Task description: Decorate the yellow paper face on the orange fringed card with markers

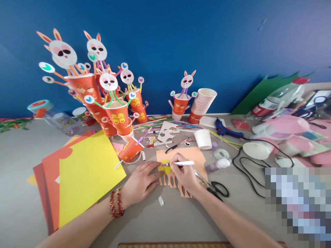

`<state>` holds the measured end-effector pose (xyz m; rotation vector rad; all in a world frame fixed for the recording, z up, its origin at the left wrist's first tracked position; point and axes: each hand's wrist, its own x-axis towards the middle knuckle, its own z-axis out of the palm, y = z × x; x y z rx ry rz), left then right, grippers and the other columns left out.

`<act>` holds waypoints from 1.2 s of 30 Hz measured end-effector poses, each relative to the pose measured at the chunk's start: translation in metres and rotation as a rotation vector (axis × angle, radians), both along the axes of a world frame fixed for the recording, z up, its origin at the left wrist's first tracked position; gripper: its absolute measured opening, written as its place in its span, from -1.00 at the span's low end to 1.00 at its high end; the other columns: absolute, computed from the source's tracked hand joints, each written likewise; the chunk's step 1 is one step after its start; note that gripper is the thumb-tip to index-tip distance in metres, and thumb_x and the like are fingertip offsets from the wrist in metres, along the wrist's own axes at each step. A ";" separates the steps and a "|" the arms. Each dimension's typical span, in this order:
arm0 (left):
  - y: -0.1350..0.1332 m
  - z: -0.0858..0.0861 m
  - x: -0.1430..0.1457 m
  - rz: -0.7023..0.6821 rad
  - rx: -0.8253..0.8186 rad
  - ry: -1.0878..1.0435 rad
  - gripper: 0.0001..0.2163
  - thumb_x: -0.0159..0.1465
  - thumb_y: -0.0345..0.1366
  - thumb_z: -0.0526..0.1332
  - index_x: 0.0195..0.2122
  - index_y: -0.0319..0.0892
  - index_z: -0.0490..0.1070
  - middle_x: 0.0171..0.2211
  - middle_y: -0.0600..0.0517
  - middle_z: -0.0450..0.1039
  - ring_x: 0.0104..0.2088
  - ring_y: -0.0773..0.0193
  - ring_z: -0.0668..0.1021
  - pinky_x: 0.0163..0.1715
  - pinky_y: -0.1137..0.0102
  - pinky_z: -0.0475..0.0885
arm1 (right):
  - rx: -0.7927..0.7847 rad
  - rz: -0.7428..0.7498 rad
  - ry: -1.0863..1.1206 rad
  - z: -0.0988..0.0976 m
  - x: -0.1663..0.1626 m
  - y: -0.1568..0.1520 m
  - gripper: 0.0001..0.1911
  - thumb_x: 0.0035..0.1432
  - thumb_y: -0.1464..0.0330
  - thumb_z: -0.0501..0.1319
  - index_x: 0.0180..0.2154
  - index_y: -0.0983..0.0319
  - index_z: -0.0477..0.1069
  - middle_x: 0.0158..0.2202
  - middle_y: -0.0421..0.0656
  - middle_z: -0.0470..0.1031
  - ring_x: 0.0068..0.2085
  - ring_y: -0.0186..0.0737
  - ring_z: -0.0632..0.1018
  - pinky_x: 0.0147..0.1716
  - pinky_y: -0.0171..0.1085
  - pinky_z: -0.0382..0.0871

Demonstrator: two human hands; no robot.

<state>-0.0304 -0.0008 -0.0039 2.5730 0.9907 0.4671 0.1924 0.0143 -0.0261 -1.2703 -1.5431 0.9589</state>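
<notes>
My right hand [184,175] grips a white marker [185,163], its dark tip on a small yellow paper shape [165,170]. Purple marks show on that shape beside the tip. My left hand [139,184] lies flat with fingers stretched out, their tips at the left edge of the yellow shape. Beneath is a sheet of peach paper [195,154] with leaf-shaped holes cut along its near side. Black-handled scissors [219,189] lie right of my right hand, partly covered by it. A small white scrap [161,200] rests on the table between my wrists.
Stacked red paper cups [117,115] with rabbit faces stand at the left back. Yellow [85,179] and orange sheets lie at left. Behind are plain stacked cups [203,103], a blue glue gun [227,131] and its black cord; a clear tape roll [221,154] is at right.
</notes>
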 end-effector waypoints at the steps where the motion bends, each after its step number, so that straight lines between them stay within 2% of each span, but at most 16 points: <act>1: 0.000 0.000 0.000 -0.001 0.000 0.004 -0.63 0.45 -0.27 0.12 0.26 -0.01 0.38 0.29 -0.12 0.31 0.26 -0.04 0.37 0.21 0.00 0.38 | -0.006 0.016 0.003 -0.001 0.000 0.000 -0.81 0.26 0.31 0.12 -0.43 0.16 0.24 -0.55 -0.32 0.21 -0.56 -0.34 0.24 -0.56 -0.35 0.10; 5: 0.000 -0.002 -0.001 -0.001 0.002 0.026 -0.64 0.44 -0.27 0.12 0.24 -0.03 0.39 0.30 -0.13 0.30 0.27 -0.04 0.37 0.21 0.00 0.38 | -0.008 0.082 -0.018 -0.003 0.000 0.000 -0.83 0.28 0.32 0.12 -0.40 0.16 0.26 -0.52 -0.31 0.26 -0.52 -0.32 0.28 -0.52 -0.34 0.14; 17: 0.000 0.000 0.000 0.002 0.001 0.007 -0.66 0.45 -0.27 0.11 0.22 -0.05 0.41 0.28 -0.14 0.32 0.26 -0.04 0.38 0.20 0.00 0.39 | 0.007 0.079 -0.093 0.000 0.000 0.000 -0.82 0.24 0.35 0.14 -0.43 0.15 0.24 -0.56 -0.32 0.26 -0.54 -0.33 0.27 -0.53 -0.35 0.12; 36: 0.000 -0.001 0.000 0.005 0.004 0.006 -0.65 0.45 -0.27 0.11 0.24 -0.03 0.40 0.28 -0.14 0.32 0.25 -0.04 0.38 0.21 -0.01 0.38 | 0.017 0.086 -0.081 -0.001 0.000 -0.001 -0.82 0.25 0.35 0.13 -0.43 0.15 0.23 -0.56 -0.34 0.25 -0.54 -0.33 0.28 -0.52 -0.35 0.14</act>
